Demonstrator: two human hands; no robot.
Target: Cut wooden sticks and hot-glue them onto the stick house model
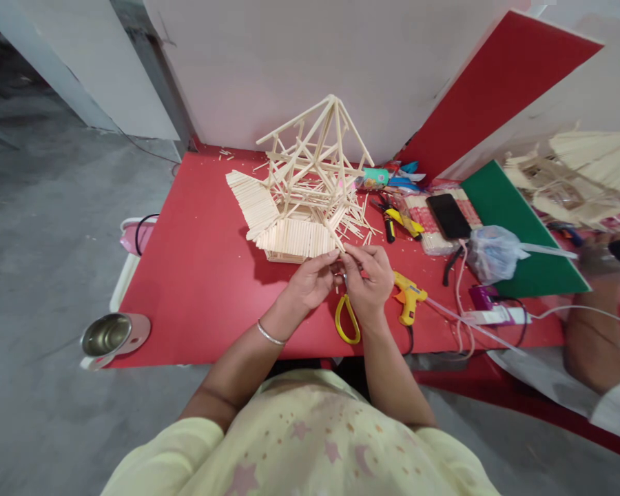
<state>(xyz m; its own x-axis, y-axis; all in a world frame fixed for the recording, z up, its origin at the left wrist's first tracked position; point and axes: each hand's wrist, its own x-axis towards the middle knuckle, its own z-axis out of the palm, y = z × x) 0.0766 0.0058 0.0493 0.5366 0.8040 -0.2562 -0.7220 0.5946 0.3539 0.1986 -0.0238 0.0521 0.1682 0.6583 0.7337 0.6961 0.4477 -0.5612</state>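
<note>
A house-like model of thin wooden sticks (294, 238) stands in front of me, with flat slatted roof panels on its left and near sides and a bare pointed frame (320, 138) above. At the near right corner of the slatted panel, my left hand (313, 281) is closed, thumb and finger pinched together. Close beside it, my right hand (368, 279) also pinches at that corner. Whatever small piece lies between the fingertips is too small to make out. Just below the hands rests a yellow loop handle (347, 322), its upper part hidden by them.
A yellow glue gun (409, 296) lies right of my hands. Pliers (387, 219), a phone (448, 215), bundled sticks (426, 227) and a plastic bag (494, 253) are farther right. A metal mug (114, 337) stands at the left. Another person's arm (596, 331) shows at the right.
</note>
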